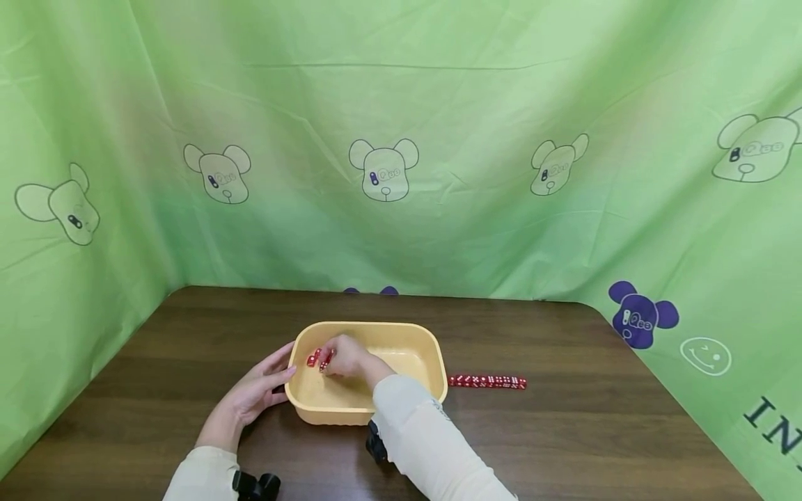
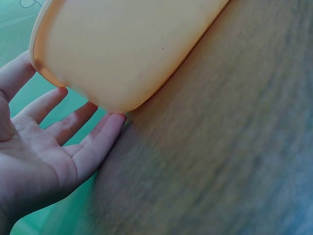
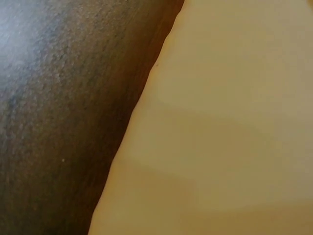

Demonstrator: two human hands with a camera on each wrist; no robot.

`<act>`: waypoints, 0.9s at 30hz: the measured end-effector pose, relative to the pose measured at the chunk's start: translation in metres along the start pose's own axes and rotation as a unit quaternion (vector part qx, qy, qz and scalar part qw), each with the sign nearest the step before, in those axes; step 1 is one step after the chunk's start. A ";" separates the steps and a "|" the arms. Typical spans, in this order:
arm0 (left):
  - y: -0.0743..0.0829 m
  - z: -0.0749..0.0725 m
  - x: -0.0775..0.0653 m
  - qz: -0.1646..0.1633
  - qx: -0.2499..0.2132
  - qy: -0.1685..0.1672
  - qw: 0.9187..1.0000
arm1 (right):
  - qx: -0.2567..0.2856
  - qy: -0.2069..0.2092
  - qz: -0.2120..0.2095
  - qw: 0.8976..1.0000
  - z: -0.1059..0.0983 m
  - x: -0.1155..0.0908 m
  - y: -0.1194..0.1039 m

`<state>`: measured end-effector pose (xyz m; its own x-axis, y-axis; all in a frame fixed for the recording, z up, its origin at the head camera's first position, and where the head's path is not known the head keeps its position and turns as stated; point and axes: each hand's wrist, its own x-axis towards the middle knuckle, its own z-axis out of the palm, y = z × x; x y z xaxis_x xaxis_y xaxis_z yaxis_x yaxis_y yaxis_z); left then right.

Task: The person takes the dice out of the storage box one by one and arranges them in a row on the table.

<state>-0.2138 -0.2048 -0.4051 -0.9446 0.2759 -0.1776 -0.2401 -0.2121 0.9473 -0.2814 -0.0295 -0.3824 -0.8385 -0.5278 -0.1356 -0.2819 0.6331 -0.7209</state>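
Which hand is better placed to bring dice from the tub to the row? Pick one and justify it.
The right hand, most likely: it is inside the tub, at the dice, and the row lies off the tub's right end. The left hand is outside, touching the opposite end.

Layout about the tub (image 1: 401, 348), which rests on the table (image 1: 595, 390). Inside, toward its left end: loose dice (image 1: 312, 360) and the right hand (image 1: 347, 356). Against its left end: the left hand (image 1: 253, 391). To its right: a row of dice (image 1: 487, 382). Behind it: a cloth backdrop (image 1: 388, 90).
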 end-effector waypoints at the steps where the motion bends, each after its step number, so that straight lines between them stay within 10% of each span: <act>1: 0.000 0.000 0.000 0.000 0.000 0.001 1.000 | -0.007 0.001 -0.001 1.000 0.000 0.000 0.000; 15: -0.002 0.001 0.001 0.005 -0.001 0.003 1.000 | -0.114 0.012 -0.034 0.993 -0.004 -0.002 -0.002; 27: -0.002 0.000 0.000 0.008 0.000 0.003 1.000 | -0.049 0.015 -0.037 0.998 -0.020 0.005 0.013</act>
<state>-0.2132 -0.2046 -0.4066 -0.9494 0.2673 -0.1648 -0.2255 -0.2153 0.9501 -0.2988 -0.0132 -0.3787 -0.8269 -0.5589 -0.0620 -0.3872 0.6460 -0.6578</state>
